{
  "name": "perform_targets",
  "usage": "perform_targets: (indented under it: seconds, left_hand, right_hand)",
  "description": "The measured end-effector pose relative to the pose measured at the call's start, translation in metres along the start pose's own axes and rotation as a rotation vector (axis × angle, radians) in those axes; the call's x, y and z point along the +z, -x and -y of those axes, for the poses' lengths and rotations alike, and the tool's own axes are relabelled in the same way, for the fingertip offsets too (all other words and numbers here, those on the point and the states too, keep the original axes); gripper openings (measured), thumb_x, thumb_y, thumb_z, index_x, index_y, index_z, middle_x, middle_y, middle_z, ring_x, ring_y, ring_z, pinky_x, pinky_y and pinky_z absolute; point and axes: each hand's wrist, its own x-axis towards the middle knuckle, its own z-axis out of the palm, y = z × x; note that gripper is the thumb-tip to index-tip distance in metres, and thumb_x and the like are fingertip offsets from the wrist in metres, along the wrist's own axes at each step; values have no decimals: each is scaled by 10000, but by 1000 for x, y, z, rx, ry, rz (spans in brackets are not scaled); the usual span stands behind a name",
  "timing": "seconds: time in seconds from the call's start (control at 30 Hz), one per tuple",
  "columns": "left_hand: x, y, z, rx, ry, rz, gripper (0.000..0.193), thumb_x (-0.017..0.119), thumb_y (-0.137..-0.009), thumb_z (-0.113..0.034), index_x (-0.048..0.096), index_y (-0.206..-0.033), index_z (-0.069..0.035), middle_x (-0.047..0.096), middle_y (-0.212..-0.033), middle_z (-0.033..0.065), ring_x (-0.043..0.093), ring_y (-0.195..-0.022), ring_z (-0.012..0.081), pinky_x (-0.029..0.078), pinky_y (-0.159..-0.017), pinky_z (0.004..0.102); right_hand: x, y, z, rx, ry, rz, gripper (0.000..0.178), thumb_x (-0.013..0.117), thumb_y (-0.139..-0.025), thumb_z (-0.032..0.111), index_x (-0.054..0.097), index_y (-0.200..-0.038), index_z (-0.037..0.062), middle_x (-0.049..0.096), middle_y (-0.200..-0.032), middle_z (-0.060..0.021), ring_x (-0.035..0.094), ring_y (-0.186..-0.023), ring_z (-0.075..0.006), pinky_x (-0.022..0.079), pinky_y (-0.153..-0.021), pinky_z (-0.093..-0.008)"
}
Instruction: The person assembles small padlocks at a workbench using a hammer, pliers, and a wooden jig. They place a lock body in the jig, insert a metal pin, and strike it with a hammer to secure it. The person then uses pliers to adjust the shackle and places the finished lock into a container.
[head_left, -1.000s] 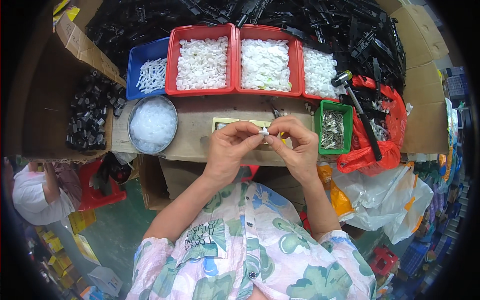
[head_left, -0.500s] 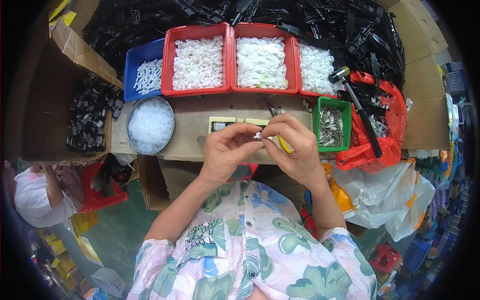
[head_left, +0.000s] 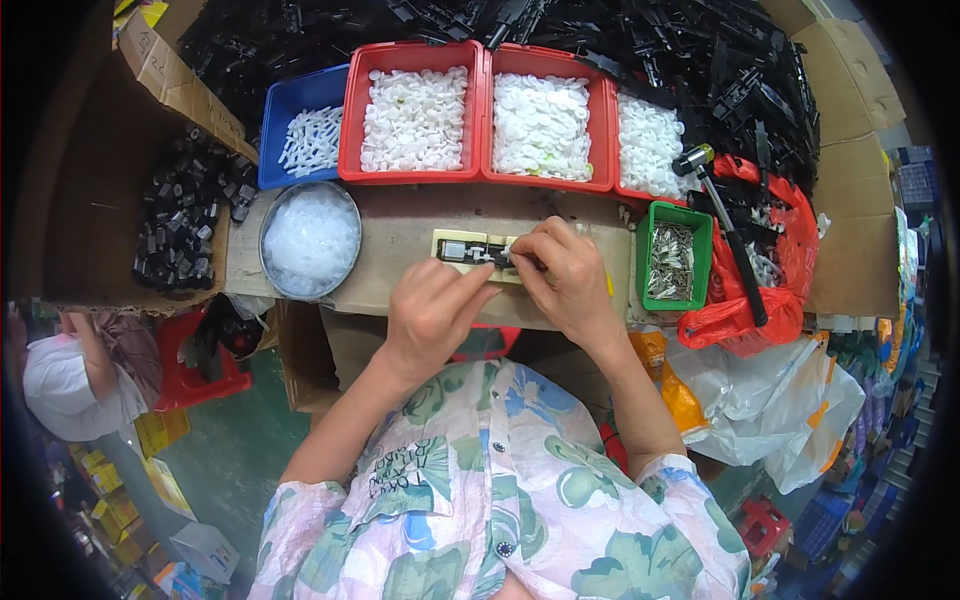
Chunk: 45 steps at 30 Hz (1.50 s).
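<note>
A pale yellow block fixture (head_left: pixel 437 240) lies on the bench in front of me. In it sits a long black plastic part (head_left: pixel 463 249) with small white pieces. My left hand (head_left: pixel 430 315) reaches in from the left, index finger stretched to the part's near edge and thumb apart, gripping nothing visible. At the part's right end, my right hand (head_left: pixel 565 270) pinches a small white plastic piece (head_left: pixel 508 256) against it. The fingertips partly hide this piece and the fixture's right side.
Behind are a blue bin (head_left: pixel 268 150) of white pins and red bins (head_left: pixel 352 115) of white discs. A metal bowl (head_left: pixel 265 245) stands left. Right are a green tray (head_left: pixel 708 250) of metal pins, a hammer (head_left: pixel 735 245), a red bag (head_left: pixel 795 230). Black parts (head_left: pixel 600 30) pile behind.
Both hands were together, holding a small white piece in front of the fixture. They have moved apart and over it, the right setting the piece at the black part. The view has shifted slightly.
</note>
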Motion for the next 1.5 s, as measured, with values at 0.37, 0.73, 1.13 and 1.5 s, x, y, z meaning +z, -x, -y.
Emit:
perform_targets:
  seconds: [0.37, 0.73, 1.13, 1.5]
  left_hand:
    - [8, 8, 13, 185, -228, 133, 397, 818, -733, -94, 722, -1117, -62, 520, -676, -3, 499, -628, 191, 372, -581, 354]
    - [15, 3, 11, 219, -243, 132, 379, 792, -759, -78, 715, -1127, -38, 513, -670, 13, 497, -646, 207, 386, -605, 366]
    - [9, 0, 7, 144, -188, 154, 346, 789, -780, -79, 720, -1115, -34, 529, -639, 40, 517, -629, 220, 388, -598, 376]
    - [-27, -24, 4, 93, -178, 90, 298, 792, -759, -27, 728, -1050, -33, 531, -627, 59, 515, -599, 239, 404, -583, 385]
  right_hand:
    - [8, -3, -4, -39, 44, 87, 81, 713, -836, 80, 664, -894, 50, 600, -836, -66, 617, -755, -262, 413, -682, -386]
    - [-12, -2, -1, 40, -67, 43, 191, 706, -826, -5, 686, -1016, 3, 607, -912, -125, 635, -771, -284, 491, -652, -386]
    - [-202, 45, -55, 278, 557, -300, 107, 652, -884, 19, 705, -968, -21, 674, -905, -162, 680, -813, -300, 524, -719, -380]
    - [-242, 85, -157, 658, 631, -132, 263, 811, -778, 220, 724, -909, 9, 677, -727, -102, 636, -651, -194, 486, -610, -348]
